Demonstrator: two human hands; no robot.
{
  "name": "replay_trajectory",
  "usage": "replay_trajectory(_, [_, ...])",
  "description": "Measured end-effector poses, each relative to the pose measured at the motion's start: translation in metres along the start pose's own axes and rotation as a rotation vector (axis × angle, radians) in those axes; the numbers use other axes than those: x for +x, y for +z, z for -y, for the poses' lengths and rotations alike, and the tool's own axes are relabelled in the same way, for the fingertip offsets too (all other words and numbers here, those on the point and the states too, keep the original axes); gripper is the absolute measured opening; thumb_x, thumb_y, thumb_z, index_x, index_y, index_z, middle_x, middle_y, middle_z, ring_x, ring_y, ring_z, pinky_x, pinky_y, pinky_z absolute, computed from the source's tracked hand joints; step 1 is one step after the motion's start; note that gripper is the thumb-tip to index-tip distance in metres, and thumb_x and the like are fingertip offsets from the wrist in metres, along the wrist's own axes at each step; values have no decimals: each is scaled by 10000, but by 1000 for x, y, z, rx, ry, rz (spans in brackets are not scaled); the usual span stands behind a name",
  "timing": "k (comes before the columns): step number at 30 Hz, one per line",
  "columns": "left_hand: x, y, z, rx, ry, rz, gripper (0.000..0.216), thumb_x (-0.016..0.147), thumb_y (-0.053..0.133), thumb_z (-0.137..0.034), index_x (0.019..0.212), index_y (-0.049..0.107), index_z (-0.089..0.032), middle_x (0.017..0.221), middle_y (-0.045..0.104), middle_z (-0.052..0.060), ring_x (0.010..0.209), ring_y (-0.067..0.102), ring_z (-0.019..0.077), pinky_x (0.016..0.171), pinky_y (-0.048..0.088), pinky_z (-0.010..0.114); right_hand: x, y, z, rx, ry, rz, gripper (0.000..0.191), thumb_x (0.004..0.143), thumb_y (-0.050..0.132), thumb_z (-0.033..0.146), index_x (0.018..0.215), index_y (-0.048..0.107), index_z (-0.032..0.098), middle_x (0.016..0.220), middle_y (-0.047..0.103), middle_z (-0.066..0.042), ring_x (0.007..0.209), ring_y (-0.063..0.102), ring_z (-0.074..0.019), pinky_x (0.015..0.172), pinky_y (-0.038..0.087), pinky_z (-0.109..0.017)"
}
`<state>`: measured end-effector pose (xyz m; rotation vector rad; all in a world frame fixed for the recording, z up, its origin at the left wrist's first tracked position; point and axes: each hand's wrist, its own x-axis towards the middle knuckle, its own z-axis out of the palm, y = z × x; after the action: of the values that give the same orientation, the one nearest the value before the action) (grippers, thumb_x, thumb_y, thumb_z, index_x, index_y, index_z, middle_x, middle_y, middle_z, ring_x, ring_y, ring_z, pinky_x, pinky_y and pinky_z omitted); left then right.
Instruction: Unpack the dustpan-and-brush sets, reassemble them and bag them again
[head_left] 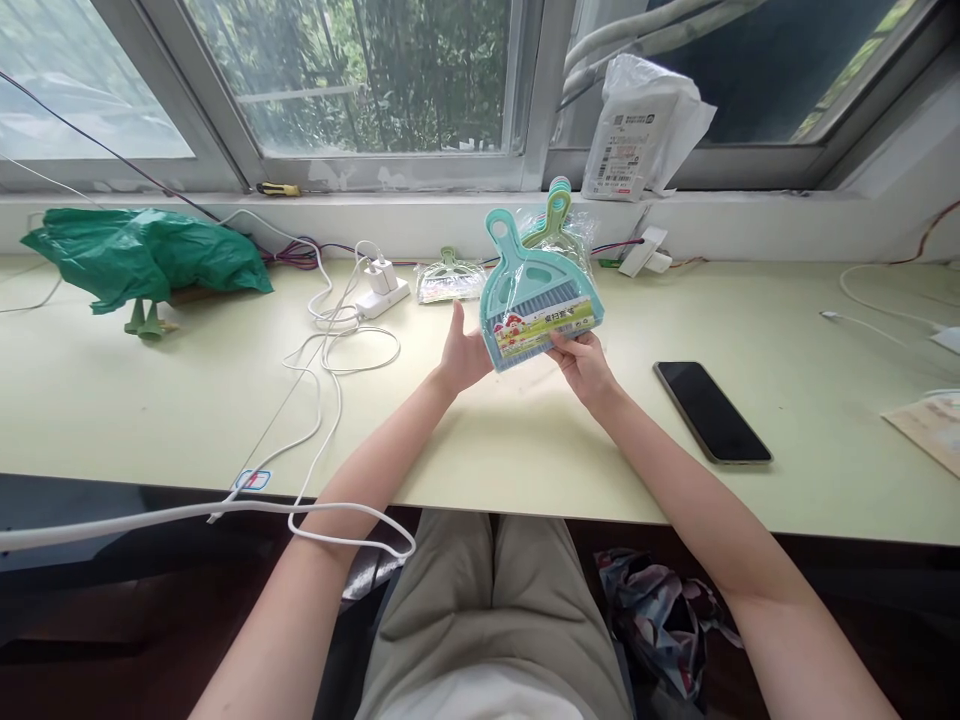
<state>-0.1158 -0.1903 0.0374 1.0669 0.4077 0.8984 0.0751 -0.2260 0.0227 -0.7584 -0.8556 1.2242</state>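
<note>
A turquoise dustpan-and-brush set (536,285) in clear wrap, with a printed label across its front, is held up above the desk, tilted. My right hand (583,368) grips its lower right edge, thumb over the label. At its lower left edge is my left hand (466,355), thumb stretched upward and apart; its fingertips are hidden behind the set. Directly behind stand more wrapped dustpan sets (559,225), green and turquoise, partly covered by the held one. Another green-handled wrapped set (450,278) lies farther back, left of the held set.
White cables (330,340) run from a power strip (382,297) over the desk's front edge and across my left forearm. A phone (712,412) lies right of my right arm. A green plastic bag (150,255) is at left; a wrapped white package (637,130) stands on the sill.
</note>
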Motion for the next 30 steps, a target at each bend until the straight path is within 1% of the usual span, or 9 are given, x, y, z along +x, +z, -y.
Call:
replay_trajectory(3, [2, 0, 1, -2, -6, -8, 703, 760, 540, -748, 1159, 661, -182, 1134, 713, 109, 1279, 540, 345, 1083, 401, 479, 0, 0, -1, -8, -13, -10, 381, 614, 856, 271, 958, 699, 233, 1096, 744, -16, 1196, 627, -272, 1033, 543, -446])
replay_trajectory(6, [5, -2, 6, 77, -44, -16, 490, 722, 712, -416, 1129, 654, -150, 1155, 709, 103, 1234, 577, 326, 1094, 408, 477, 2, -3, -4, -12, -28, -30, 395, 603, 862, 274, 962, 702, 237, 1094, 745, -8, 1206, 621, -270, 1038, 542, -431])
replay_trajectory(7, [6, -3, 8, 104, -57, -35, 468, 699, 722, -320, 1125, 647, -140, 1168, 704, 106, 1210, 593, 313, 1093, 415, 479, 3, -4, -5, -8, -31, -34, 393, 599, 865, 271, 956, 705, 235, 1091, 746, -7, 1202, 624, -270, 1040, 541, -427])
replay_trajectory(9, [6, -5, 11, 132, -71, -91, 450, 691, 699, -221, 1126, 626, -132, 1192, 694, 117, 1157, 623, 285, 1073, 442, 495, 4, -6, -8, 0, -31, -31, 379, 597, 866, 269, 940, 709, 228, 1091, 746, -9, 1193, 629, -272, 1044, 539, -427])
replay_trajectory(11, [6, -6, 12, 135, -81, -127, 421, 718, 671, -201, 1128, 604, -133, 1207, 686, 128, 1114, 643, 263, 1043, 474, 516, 6, -8, -10, -5, -30, -22, 371, 605, 861, 273, 941, 709, 227, 1103, 743, -12, 1194, 628, -273, 1044, 538, -435])
replay_trajectory(13, [5, -6, 11, 137, -93, -128, 397, 734, 666, -193, 1120, 595, -134, 1211, 681, 134, 1096, 651, 253, 1028, 491, 522, 6, -8, -10, -18, -30, -22, 376, 611, 857, 280, 952, 706, 232, 1111, 741, -14, 1201, 624, -274, 1040, 540, -443])
replay_trajectory(18, [3, -2, 7, 141, -101, -141, 351, 758, 663, -176, 1100, 601, -130, 1209, 681, 136, 1095, 649, 243, 1023, 504, 510, 7, -7, -10, -28, -35, -30, 415, 613, 850, 284, 996, 698, 230, 1117, 738, -28, 1215, 614, -281, 1030, 545, -451])
replay_trajectory(23, [4, -2, 10, 122, -100, -185, 318, 780, 642, -155, 1092, 591, -123, 1198, 681, 130, 1023, 666, 218, 1001, 520, 511, 7, -8, -13, -32, -42, -24, 459, 637, 834, 273, 1068, 683, 235, 1136, 733, -34, 1189, 632, -279, 1019, 552, -454])
replay_trajectory(30, [5, -5, 12, 130, -98, -193, 318, 776, 639, -169, 1087, 599, -123, 1195, 679, 127, 994, 673, 208, 964, 544, 487, 5, -7, -14, -30, -24, -40, 435, 664, 805, 244, 1079, 675, 231, 1132, 734, -35, 1166, 648, -267, 1022, 550, -439])
